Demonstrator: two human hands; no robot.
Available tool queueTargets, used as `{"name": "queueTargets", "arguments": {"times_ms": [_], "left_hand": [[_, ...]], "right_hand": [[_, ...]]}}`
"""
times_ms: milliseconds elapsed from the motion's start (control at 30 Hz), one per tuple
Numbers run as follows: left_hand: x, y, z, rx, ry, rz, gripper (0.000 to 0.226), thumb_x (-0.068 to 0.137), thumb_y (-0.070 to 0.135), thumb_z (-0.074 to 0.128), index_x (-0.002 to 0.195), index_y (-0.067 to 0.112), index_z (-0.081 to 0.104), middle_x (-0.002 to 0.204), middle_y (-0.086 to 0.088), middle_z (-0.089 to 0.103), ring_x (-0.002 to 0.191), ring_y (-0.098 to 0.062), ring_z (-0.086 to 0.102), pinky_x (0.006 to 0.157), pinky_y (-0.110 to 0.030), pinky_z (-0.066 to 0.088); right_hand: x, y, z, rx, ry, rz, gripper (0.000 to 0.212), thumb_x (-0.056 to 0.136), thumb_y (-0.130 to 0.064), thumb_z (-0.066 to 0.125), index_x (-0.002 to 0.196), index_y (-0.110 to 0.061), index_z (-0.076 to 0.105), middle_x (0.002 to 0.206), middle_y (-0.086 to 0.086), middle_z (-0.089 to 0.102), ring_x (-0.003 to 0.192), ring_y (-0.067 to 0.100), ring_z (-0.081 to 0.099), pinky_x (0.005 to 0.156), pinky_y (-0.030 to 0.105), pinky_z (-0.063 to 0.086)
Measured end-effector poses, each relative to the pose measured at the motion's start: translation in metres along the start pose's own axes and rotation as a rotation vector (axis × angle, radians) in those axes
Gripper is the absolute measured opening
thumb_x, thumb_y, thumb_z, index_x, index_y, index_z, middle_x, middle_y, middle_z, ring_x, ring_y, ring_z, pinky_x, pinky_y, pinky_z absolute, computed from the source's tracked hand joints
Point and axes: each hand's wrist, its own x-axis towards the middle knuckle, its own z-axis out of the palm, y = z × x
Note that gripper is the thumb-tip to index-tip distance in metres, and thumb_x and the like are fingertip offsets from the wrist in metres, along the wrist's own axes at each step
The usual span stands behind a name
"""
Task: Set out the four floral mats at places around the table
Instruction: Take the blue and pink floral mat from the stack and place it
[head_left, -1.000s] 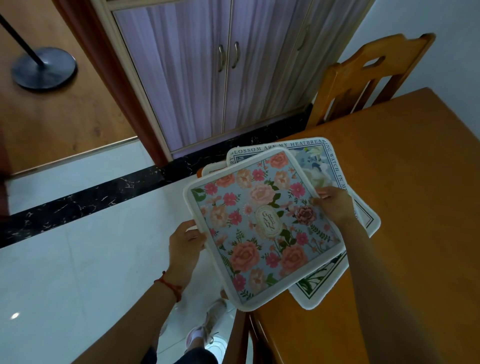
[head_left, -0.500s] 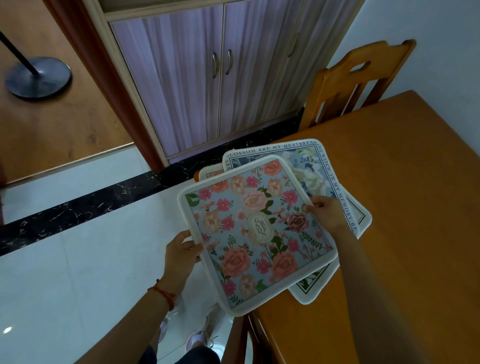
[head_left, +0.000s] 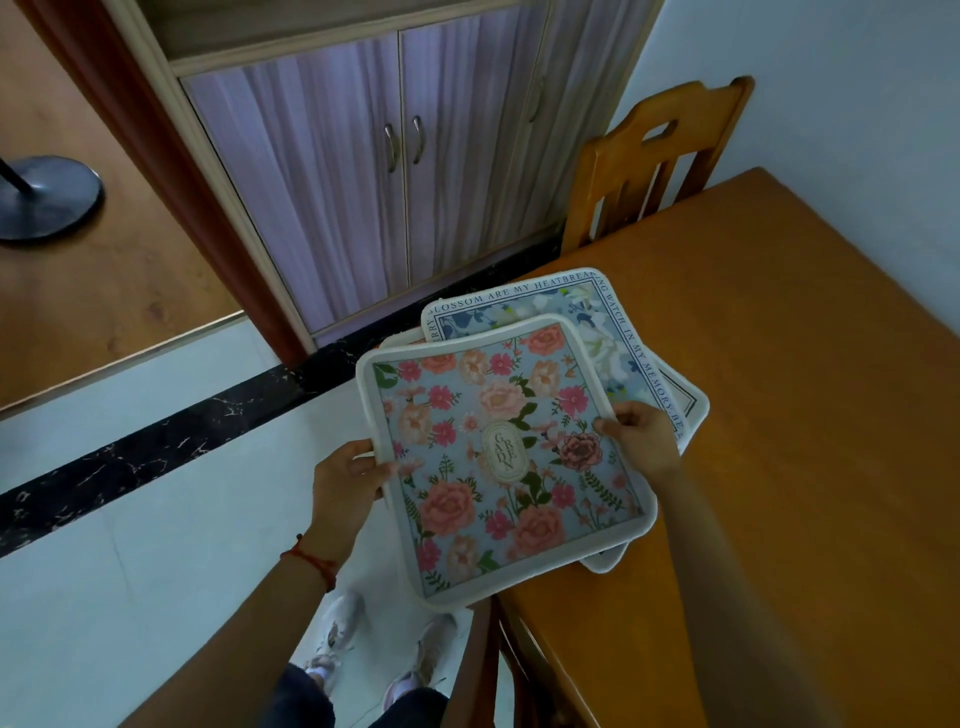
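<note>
A stack of floral mats hangs over the near left corner of the wooden table. On top is a blue mat with pink roses. My left hand grips its left edge, off the table over the floor. My right hand pinches its right edge. Beneath it lies a blue-and-white mat with lettering round the border. Edges of further mats stick out below; how many I cannot tell.
A wooden chair stands at the table's far side against the wall. Another chair's back is at the near edge by my feet. A cabinet with purple doors stands behind. A round stand base sits far left.
The top mat has turned slightly clockwise with both hands on it. The camera has tilted, so the whole scene sits lower in view.
</note>
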Motion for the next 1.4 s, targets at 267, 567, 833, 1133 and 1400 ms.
{"name": "queueTargets", "arguments": {"times_ms": [267, 567, 833, 1133, 1400], "left_hand": [[0.012, 0.028, -0.003, 0.09, -0.126, 0.092, 0.02, 0.067, -0.002, 0.076, 0.081, 0.008, 0.065, 0.071, -0.001, 0.069, 0.052, -0.002, 0.065, 0.051, -0.017, 0.054], [0.035, 0.062, 0.005, 0.204, -0.379, 0.181, 0.019, 0.072, -0.005, 0.069, 0.09, 0.003, 0.069, 0.083, -0.011, 0.073, 0.068, -0.015, 0.07, 0.059, -0.026, 0.057], [0.023, 0.083, 0.028, 0.314, -0.532, 0.288, 0.026, 0.079, -0.007, 0.06, 0.104, -0.001, 0.065, 0.097, -0.012, 0.066, 0.071, -0.021, 0.063, 0.062, -0.025, 0.056], [-0.026, 0.088, 0.06, 0.404, -0.716, 0.365, 0.033, 0.08, -0.004, 0.059, 0.112, 0.003, 0.063, 0.094, -0.01, 0.066, 0.073, -0.02, 0.064, 0.062, -0.024, 0.053], [-0.074, 0.073, 0.087, 0.428, -0.775, 0.392, 0.03, 0.081, -0.001, 0.061, 0.11, 0.0, 0.064, 0.1, -0.017, 0.067, 0.08, -0.028, 0.065, 0.078, -0.038, 0.053]], "right_hand": [[-0.057, 0.008, -0.009, 0.164, 0.119, 0.121, 0.008, 0.078, -0.008, 0.069, 0.079, -0.008, 0.062, 0.074, -0.001, 0.065, 0.064, 0.013, 0.063, 0.062, 0.028, 0.057], [-0.123, 0.01, -0.007, 0.31, 0.338, 0.256, 0.01, 0.077, -0.009, 0.071, 0.071, -0.01, 0.062, 0.075, 0.006, 0.067, 0.065, 0.02, 0.065, 0.059, 0.032, 0.058], [-0.184, 0.014, -0.005, 0.375, 0.547, 0.32, 0.012, 0.078, -0.011, 0.07, 0.07, -0.013, 0.06, 0.079, 0.011, 0.068, 0.07, 0.028, 0.067, 0.066, 0.041, 0.057], [-0.252, 0.034, -0.016, 0.475, 0.719, 0.387, 0.011, 0.079, -0.011, 0.069, 0.071, -0.012, 0.06, 0.077, 0.006, 0.067, 0.072, 0.026, 0.066, 0.067, 0.039, 0.057], [-0.297, 0.065, -0.04, 0.556, 0.801, 0.361, 0.008, 0.079, -0.012, 0.069, 0.075, -0.011, 0.062, 0.078, 0.005, 0.068, 0.069, 0.019, 0.067, 0.056, 0.026, 0.055]]}}
